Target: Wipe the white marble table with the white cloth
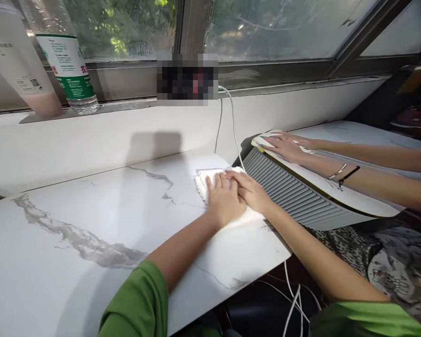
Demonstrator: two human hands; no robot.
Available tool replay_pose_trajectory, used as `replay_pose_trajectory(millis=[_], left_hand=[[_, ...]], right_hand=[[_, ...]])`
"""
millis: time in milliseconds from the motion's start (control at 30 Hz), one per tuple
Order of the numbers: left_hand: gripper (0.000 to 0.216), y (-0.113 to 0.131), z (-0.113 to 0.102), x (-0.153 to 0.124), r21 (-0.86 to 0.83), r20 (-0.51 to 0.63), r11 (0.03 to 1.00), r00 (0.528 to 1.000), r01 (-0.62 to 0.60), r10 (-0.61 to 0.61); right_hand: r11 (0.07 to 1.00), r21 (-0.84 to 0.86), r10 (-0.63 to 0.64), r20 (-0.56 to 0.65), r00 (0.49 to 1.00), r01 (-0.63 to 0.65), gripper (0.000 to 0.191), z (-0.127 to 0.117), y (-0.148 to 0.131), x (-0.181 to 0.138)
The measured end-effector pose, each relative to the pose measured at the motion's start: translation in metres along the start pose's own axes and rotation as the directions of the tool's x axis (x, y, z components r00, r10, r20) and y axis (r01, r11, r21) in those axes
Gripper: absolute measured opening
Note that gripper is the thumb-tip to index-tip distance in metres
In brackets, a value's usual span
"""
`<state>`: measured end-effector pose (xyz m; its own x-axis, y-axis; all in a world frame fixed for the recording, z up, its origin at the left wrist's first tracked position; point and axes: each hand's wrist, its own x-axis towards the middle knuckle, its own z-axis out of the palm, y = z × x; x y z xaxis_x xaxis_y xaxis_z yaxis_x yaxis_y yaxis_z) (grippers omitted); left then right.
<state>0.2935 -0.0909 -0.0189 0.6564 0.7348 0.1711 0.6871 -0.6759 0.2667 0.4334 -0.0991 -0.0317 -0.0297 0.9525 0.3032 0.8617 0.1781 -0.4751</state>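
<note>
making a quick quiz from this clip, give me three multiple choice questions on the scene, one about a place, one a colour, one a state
1. Where does the white cloth lie?
A. on the marble-patterned tabletop
B. on the window ledge
C. on the floor

2. What colour are the sleeves of the person wearing the camera?
A. red
B. green
C. black

3. How are the left hand and right hand placed?
A. raised in the air
B. gripping the plastic bottle
C. flat on the cloth, side by side

Answers:
1 A, the cloth sits on the tabletop near its right edge.
2 B, both sleeves at the bottom of the view are green.
3 C, both palms press down on the cloth, the hands touching; the plastic bottle stands untouched on the ledge.
</note>
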Motion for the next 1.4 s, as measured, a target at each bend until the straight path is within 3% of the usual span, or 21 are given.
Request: replay_pose_trajectory(millis=[200, 367, 500, 633, 767, 867, 1033, 1133, 1200, 1300, 1400], left_hand=[[0.054, -0.054, -0.003, 0.057, 0.025, -0.026, 1.000, 1.000, 0.010, -0.009], [0.053, -0.082, -0.006, 0.098, 0.017, 0.019, 0.999, 0.999, 0.037, -0.037], [0.054, -0.091, -0.009, 0.106, 0.016, 0.086, 0.999, 0.995, 0.038, -0.040], [0.054, -0.090, -0.012, 0.095, 0.042, 0.072, 0.998, 0.996, 0.052, -0.055], [0.052, -0.085, -0.015, 0.066, 0.058, 0.072, 0.998, 0.997, 0.027, -0.031], [0.052, -0.078, -0.020, 0.027, 0.072, 0.047, 0.997, 0.999, -0.001, -0.003], [0.054, -0.062, -0.036, -0.074, 0.060, 0.076, 0.995, 0.994, -0.080, 0.075], [0.058, -0.055, -0.047, -0.141, 0.045, 0.083, 0.990, 0.988, -0.135, 0.131], [0.059, -0.054, -0.054, -0.177, 0.018, 0.085, 0.988, 0.985, -0.154, 0.152], [0.057, -0.056, -0.065, -0.211, -0.041, 0.089, 0.989, 0.986, -0.141, 0.144], [0.051, -0.062, -0.073, -0.214, -0.103, 0.107, 0.993, 0.992, -0.062, 0.073]], right_hand=[[0.998, -0.056, -0.005, -0.032, 0.999, 0.004, 0.049, 0.023, 0.010, 0.072], [0.994, -0.059, 0.089, -0.025, 0.996, -0.090, 0.047, 0.028, 0.015, 0.119], [0.987, -0.070, 0.146, -0.022, 0.989, -0.147, 0.046, 0.031, 0.014, 0.132], [0.997, -0.065, 0.042, -0.021, 0.999, -0.044, 0.047, 0.034, 0.012, 0.123], [0.995, -0.092, 0.023, -0.022, 0.999, -0.025, 0.049, 0.036, -0.006, 0.098], [0.992, -0.127, -0.004, -0.017, 1.000, 0.001, 0.049, 0.037, -0.033, 0.066], [0.994, -0.111, -0.008, 0.033, 0.999, 0.011, 0.059, 0.050, -0.087, -0.022], [0.996, 0.082, -0.045, 0.103, 0.994, 0.036, 0.074, 0.054, -0.113, -0.083], [0.979, 0.204, -0.019, 0.189, 0.982, -0.021, 0.077, 0.050, -0.124, -0.115], [0.961, 0.277, -0.081, 0.322, 0.943, -0.012, 0.068, 0.040, -0.136, -0.135], [0.967, 0.196, -0.219, 0.292, 0.931, 0.166, 0.061, 0.039, -0.150, -0.124]])
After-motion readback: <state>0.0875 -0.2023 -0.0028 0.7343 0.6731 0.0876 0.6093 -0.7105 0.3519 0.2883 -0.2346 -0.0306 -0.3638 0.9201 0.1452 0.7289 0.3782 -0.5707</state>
